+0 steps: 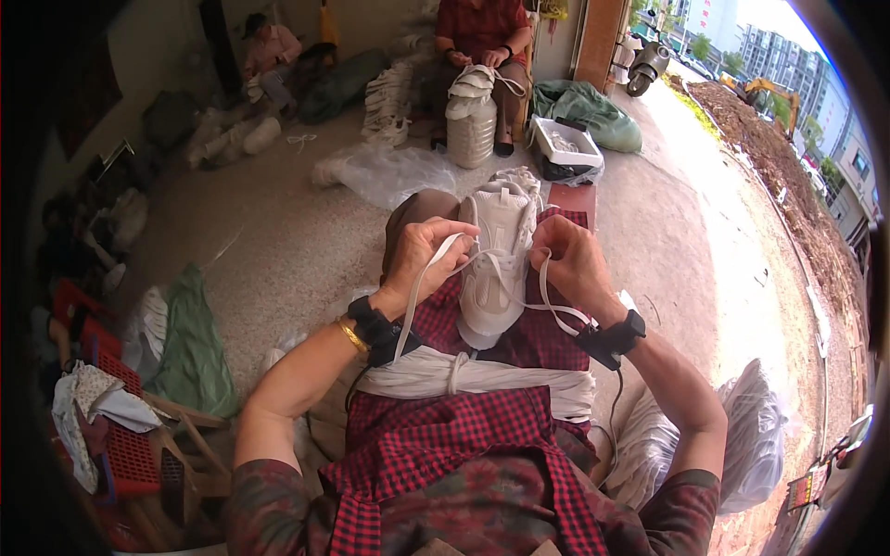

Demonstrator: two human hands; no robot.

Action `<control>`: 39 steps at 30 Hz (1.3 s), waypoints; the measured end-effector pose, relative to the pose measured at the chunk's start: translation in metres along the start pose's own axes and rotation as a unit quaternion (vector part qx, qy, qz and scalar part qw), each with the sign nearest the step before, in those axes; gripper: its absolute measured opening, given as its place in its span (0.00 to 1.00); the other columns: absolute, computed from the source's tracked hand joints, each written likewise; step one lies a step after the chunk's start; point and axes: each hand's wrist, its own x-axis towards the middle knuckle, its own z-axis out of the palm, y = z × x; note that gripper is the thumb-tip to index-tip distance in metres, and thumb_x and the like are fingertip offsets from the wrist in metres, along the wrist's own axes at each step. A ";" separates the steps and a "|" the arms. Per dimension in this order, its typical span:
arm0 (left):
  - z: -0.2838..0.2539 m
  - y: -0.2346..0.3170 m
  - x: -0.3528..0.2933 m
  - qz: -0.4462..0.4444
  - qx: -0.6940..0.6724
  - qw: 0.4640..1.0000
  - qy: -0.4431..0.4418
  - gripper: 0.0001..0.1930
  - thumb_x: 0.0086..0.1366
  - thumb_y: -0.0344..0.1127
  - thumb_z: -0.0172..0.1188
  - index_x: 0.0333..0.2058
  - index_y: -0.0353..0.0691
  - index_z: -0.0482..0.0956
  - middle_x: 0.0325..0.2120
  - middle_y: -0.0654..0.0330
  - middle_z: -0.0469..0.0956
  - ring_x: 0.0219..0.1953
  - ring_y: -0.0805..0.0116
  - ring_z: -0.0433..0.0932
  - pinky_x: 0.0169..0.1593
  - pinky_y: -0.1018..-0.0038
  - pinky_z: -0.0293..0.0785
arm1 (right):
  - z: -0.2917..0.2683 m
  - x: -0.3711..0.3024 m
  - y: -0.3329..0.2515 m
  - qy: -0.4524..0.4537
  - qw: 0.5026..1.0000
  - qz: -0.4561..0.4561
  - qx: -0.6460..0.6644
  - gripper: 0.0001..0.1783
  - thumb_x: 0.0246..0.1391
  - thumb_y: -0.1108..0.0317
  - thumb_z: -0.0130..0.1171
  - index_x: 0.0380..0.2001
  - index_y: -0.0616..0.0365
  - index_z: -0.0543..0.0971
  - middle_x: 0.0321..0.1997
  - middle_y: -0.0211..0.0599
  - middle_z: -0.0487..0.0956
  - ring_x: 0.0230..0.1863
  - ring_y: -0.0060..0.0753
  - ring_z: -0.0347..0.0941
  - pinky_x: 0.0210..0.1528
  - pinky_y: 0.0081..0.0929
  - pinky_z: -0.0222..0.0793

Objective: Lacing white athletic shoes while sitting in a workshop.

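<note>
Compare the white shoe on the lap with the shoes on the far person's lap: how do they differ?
The white shoe lies alone on the red checked cloth, toe toward the wearer; the far shoes sit stacked. Left hand and right hand each pinch a lace end on the near one; the far ones' lacing is unclear. Both are white.

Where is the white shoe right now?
In the head view, the white lace-up shoe sits at centre frame on the person's red checked lap cloth, between the left hand and right hand, above a white lace bundle.
</note>
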 end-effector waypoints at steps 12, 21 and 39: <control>-0.001 0.004 -0.010 0.040 0.113 0.992 0.045 0.07 0.62 0.29 0.62 0.37 0.33 0.83 0.26 0.64 0.82 0.28 0.82 0.77 0.34 0.83 0.75 | 0.009 0.010 -0.016 -0.007 0.997 0.044 -0.060 0.02 0.44 0.77 0.62 0.24 0.62 0.79 0.23 0.38 0.82 0.25 0.27 0.78 0.30 0.27 0.71; -0.012 0.000 0.006 0.041 0.111 0.993 -0.003 0.07 0.58 0.28 0.64 0.35 0.33 0.79 0.27 0.65 0.80 0.28 0.82 0.76 0.33 0.81 0.74 | 0.009 0.012 -0.011 -0.017 0.999 0.042 -0.018 0.05 0.44 0.75 0.62 0.28 0.63 0.79 0.22 0.36 0.80 0.24 0.24 0.75 0.30 0.25 0.71; -0.022 0.041 0.072 0.383 0.547 0.666 -0.332 0.07 0.50 0.28 0.61 0.31 0.38 0.78 0.38 0.57 0.70 0.46 0.55 0.74 0.45 0.65 0.75 | -0.021 0.054 -0.030 -0.250 0.776 -0.388 -0.430 0.11 0.47 0.69 0.61 0.36 0.54 0.82 0.45 0.38 0.71 0.54 0.40 0.65 0.48 0.32 0.71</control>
